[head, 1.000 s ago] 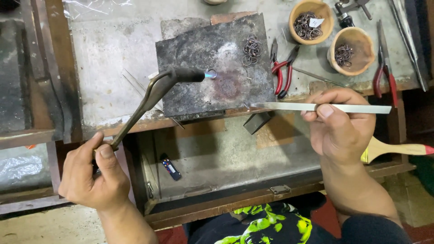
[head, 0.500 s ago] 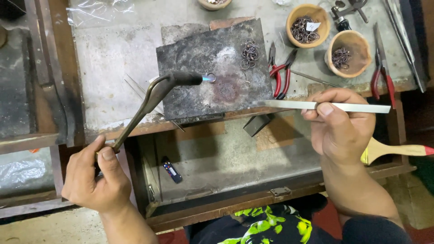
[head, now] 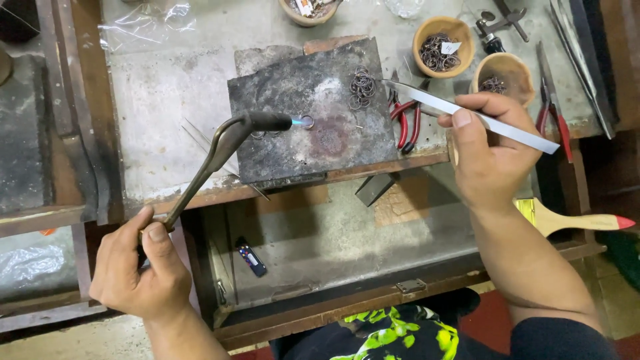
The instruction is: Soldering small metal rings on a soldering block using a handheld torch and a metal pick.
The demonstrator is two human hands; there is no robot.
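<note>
While our left hand [head: 137,270] grips the handle of a curved metal blowtorch [head: 227,143], its small blue flame plays on a little metal ring [head: 307,122] lying on the dark scorched soldering block [head: 313,110] on the desk [head: 167,87]. Our right hand [head: 490,150] pinches long steel tweezers [head: 467,115], whose tips reach toward a heap of wire rings [head: 363,89] at the block's far corner. Red-handled pliers [head: 403,120] lie just beside the block, under the tweezers. Two wooden bowls [head: 443,43] of rings stand behind them.
</note>
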